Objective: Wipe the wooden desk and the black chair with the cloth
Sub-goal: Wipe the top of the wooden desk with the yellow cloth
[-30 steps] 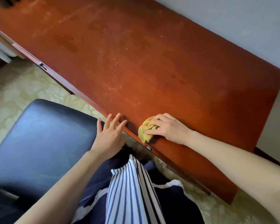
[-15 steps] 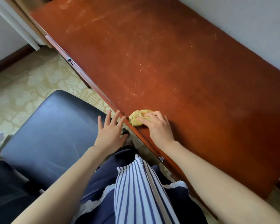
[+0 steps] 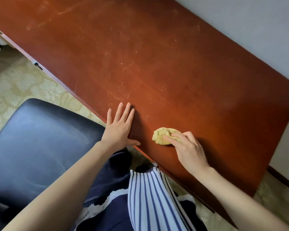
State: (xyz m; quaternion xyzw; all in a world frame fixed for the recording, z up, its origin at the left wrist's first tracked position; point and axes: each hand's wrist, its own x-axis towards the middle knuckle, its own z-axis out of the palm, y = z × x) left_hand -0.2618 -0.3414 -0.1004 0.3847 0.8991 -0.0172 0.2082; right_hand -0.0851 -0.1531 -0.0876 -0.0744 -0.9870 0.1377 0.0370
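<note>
Lower centre of frame, near the bench (image 3: 157,64) front edge: my right hand (image 3: 188,150) grips the bunched yellow cloth (image 3: 163,136), pressed on the wood. Beside it my left hand (image 3: 118,129) lies spread flat, fingers straight, over the same edge. Lower left, the black chair (image 3: 40,139).

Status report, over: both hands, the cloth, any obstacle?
Left hand flat on desk, near edge. Right hand grips yellow cloth on desk. Black chair alongside; no obstacle seen.

Soft daylight, faint shadows, wide-angle edge distortion
</note>
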